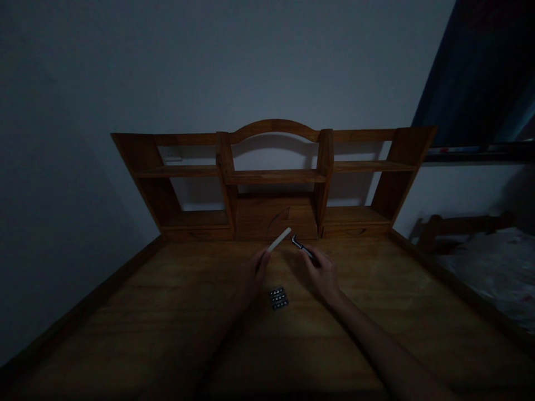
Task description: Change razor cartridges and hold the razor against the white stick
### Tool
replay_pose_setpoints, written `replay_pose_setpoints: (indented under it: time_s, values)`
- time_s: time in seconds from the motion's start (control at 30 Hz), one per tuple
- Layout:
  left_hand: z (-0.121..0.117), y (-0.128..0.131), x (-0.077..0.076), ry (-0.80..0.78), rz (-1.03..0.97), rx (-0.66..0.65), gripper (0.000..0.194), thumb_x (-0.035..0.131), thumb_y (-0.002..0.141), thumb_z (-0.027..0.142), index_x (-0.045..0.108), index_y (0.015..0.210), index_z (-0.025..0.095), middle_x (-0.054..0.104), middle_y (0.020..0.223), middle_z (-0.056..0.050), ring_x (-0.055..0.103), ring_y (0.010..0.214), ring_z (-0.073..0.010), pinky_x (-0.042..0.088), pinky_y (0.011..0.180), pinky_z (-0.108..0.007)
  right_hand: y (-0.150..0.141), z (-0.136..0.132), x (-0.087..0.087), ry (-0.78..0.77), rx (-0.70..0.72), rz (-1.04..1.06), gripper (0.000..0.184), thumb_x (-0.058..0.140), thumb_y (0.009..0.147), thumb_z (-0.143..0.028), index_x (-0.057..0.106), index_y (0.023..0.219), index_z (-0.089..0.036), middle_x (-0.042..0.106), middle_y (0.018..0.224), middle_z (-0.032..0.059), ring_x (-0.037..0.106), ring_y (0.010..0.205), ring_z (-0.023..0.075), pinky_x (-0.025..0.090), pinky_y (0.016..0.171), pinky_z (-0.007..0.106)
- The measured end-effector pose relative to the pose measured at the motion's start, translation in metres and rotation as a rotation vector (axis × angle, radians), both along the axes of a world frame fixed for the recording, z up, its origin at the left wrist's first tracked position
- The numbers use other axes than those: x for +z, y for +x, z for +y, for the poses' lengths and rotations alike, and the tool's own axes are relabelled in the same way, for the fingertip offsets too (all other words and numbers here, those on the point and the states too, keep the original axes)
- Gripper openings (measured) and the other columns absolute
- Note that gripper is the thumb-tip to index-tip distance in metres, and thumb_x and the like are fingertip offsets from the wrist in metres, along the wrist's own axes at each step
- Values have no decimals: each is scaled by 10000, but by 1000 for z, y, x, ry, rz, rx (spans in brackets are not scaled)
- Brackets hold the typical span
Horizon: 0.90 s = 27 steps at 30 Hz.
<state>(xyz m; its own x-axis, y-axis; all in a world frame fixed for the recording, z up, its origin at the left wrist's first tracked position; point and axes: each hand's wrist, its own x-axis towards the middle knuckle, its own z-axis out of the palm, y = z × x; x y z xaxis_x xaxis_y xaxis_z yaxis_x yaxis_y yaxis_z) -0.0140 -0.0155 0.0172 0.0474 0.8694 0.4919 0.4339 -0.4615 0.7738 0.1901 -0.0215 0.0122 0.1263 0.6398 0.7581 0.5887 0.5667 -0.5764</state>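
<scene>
Left of the small dark square pack with pale markings (pixel 278 298), the left hand (pixel 256 270) pinches a flat whitish stick (pixel 279 239); the right hand (pixel 324 273) grips a slim dark tool with a bent, shiny tip (pixel 305 250), beyond and right of the pack, probably angled inward to keep both ends accessible above the brown wooden desk (pixel 167 312).

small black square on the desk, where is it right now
In the head view, the small black square lies on the desk, between the two forearms, nearer the left hand.

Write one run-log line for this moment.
left hand holds pale stick | right hand holds bent-tipped tool | on desk: dark patterned square
</scene>
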Motion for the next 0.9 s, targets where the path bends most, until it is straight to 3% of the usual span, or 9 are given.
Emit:
replay_pose_setpoints:
  time_s: [0.3,0.5,0.7,0.9]
  values:
    - [-5,-1,4,-6,-13,-59,404,359,964,455,630,1156,224,690,1118,-45,633,1031,-207,487,927,-347,3,-2,1,13,2,-43,207,537,928,-359,662,1004,-211,718,899,41,674,773,185,494,721,285]
    - [-5,-1,4,-15,-14,-27,394,377,954,467,646,1122,234,696,1106,-36,638,1026,-209,496,912,-337,2,-2,-3,10,-1,-53,214,544,924,-374,655,1006,-210,722,903,42,675,761,181,480,701,268]
    - [-2,-3,1,-40,22,-41,419,381,954,462,644,1156,206,697,1119,-58,646,1019,-230,498,915,-368,15,3,3,10,-269,-271,363,553,901,-469,663,687,-197,660,599,19,602,549,155,369,573,256]
    - [1,0,0,-67,74,-119,425,379,953,453,645,1180,211,691,1155,-35,636,1059,-228,487,960,-372,50,16,16,144,-496,-505,416,506,936,-391,678,615,-191,651,531,34,553,489,138,331,643,286]
